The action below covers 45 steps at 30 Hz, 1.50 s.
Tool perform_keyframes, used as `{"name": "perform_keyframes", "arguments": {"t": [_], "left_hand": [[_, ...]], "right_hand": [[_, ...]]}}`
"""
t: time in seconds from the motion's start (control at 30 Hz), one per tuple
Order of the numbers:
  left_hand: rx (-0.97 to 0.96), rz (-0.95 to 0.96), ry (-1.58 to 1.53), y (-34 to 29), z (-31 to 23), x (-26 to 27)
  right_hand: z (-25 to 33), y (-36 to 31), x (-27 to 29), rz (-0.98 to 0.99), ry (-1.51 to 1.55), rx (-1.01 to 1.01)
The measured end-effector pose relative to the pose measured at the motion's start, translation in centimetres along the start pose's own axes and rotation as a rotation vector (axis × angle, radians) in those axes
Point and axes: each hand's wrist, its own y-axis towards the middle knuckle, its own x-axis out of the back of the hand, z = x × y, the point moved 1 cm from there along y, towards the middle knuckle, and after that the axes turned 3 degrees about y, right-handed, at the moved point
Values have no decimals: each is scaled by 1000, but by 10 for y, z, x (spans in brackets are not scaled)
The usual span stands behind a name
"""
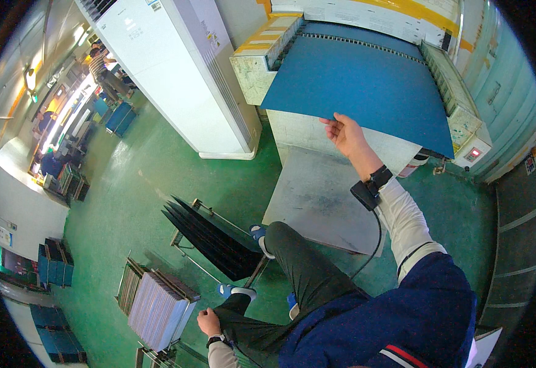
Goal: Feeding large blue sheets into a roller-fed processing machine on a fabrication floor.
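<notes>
A large blue sheet (360, 80) slopes out of a pale machine (252, 73) with rows of small rollers along its sides. My right hand (344, 134) is at the sheet's near edge, palm up and fingers loosely bent and apart. It holds nothing that I can see; whether a fingertip touches the edge I cannot tell. My left hand (208, 322) rests on my left knee with its fingers curled in, and nothing shows in it. Both wrists wear dark bands, and a cable runs down from the right one.
Black sheets (213, 239) stand in a metal rack by my feet. Left of it, a rack holds many pale boards (160, 306). A grey metal plate (323, 196) lies below the machine. A tall white cabinet unit (182, 73) stands at its left. People work far left.
</notes>
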Motion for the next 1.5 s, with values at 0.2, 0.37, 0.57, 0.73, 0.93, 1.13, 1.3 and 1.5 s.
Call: {"name": "perform_keyframes", "arguments": {"t": [0.2,0.37,0.57,0.73,0.93,1.13,1.3,1.5], "left_hand": [[14,1,9,2,7,-4],[23,31,15,3,3,-3],[45,8,0,2,7,-3],[52,21,-8,-1,0,-1],[58,9,-11,-4,-8,5],[47,-4,-4,-7,-15,10],[28,22,-4,-7,-14,10],[-48,-67,-57,-3,0,-1]], "right_hand": [[2,2,-3,21,13,13],[5,9,1,12,20,13],[7,13,-3,19,31,-5],[11,14,-5,1,26,12],[12,26,-3,23,31,-1],[17,41,2,20,33,-31],[19,43,2,32,16,-16],[22,48,0,55,15,-25]]}}
